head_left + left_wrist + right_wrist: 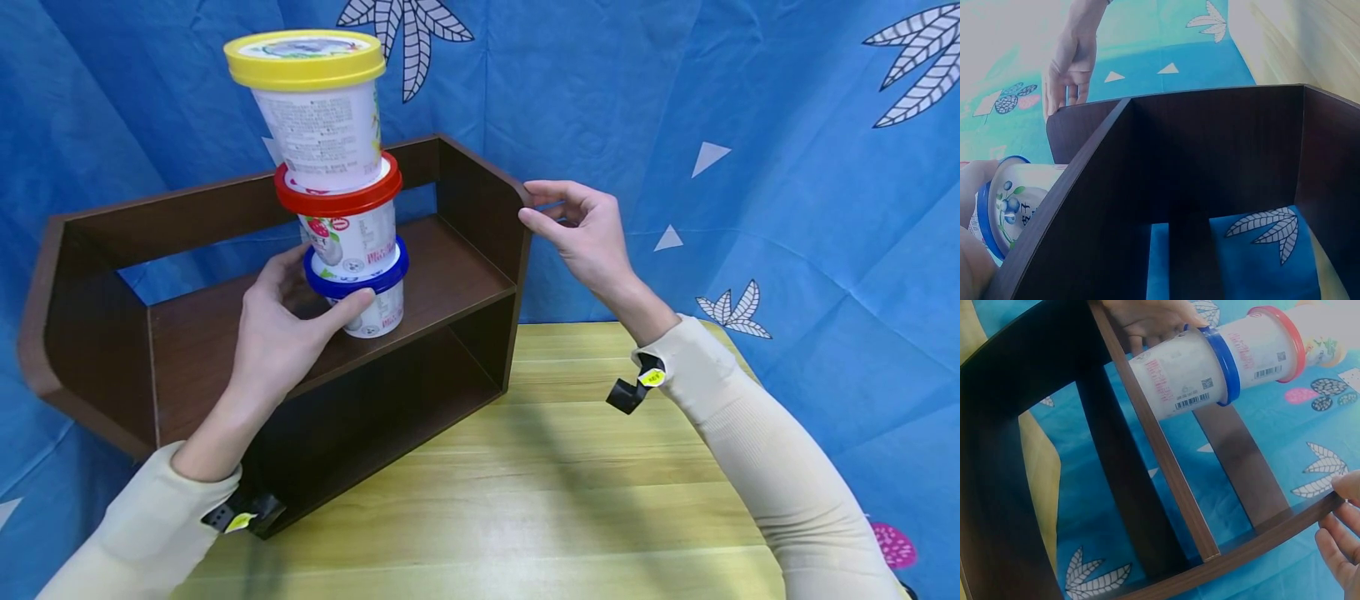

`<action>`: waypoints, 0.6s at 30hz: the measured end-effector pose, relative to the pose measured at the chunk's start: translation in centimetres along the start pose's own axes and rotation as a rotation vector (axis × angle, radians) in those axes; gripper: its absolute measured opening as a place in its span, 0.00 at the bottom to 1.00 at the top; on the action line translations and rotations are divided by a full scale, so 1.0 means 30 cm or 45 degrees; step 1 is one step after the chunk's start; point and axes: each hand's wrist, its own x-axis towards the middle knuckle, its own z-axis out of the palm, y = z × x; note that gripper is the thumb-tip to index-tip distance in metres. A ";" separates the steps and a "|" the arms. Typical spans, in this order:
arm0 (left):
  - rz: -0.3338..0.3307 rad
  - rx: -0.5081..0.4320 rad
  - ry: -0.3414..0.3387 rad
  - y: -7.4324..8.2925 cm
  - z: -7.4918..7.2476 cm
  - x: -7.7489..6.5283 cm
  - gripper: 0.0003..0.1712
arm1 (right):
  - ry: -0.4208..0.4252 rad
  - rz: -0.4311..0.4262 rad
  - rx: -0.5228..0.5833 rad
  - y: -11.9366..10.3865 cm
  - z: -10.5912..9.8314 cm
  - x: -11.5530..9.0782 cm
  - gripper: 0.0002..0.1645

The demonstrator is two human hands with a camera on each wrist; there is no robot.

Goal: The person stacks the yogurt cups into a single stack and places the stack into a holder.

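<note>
Three tubs are stacked at the front of the upper board of a dark brown desk shelf. The bottom tub [378, 312] has a blue lid, the middle tub [360, 237] a red lid, and the top tub [326, 129] a yellow lid. My left hand [281, 337] grips the bottom tub near its lid, thumb in front and fingers round the far side. At the shelf's right side panel [483, 212], my right hand [588, 229] pinches the front edge between thumb and fingers. The right wrist view shows the thumb and fingers on either side of that edge.
The shelf [420, 425] stands on a light wood table [540, 508], with a lower compartment below the board. A blue curtain [600, 92] with leaf prints hangs behind. The shelf's left side panel [82, 308] rises beside the left forearm.
</note>
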 end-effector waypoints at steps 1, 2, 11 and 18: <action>-0.001 0.000 -0.001 0.000 0.000 0.000 0.51 | 0.000 -0.002 0.002 0.000 0.000 0.000 0.20; -0.002 0.002 -0.002 0.000 0.000 0.000 0.51 | -0.001 -0.004 0.002 0.000 0.000 0.000 0.20; -0.024 0.009 -0.030 -0.007 0.000 -0.007 0.54 | 0.004 -0.017 -0.013 0.004 -0.007 -0.006 0.20; -0.009 -0.062 0.002 0.000 0.003 -0.037 0.49 | 0.011 -0.025 0.025 0.018 -0.034 -0.042 0.18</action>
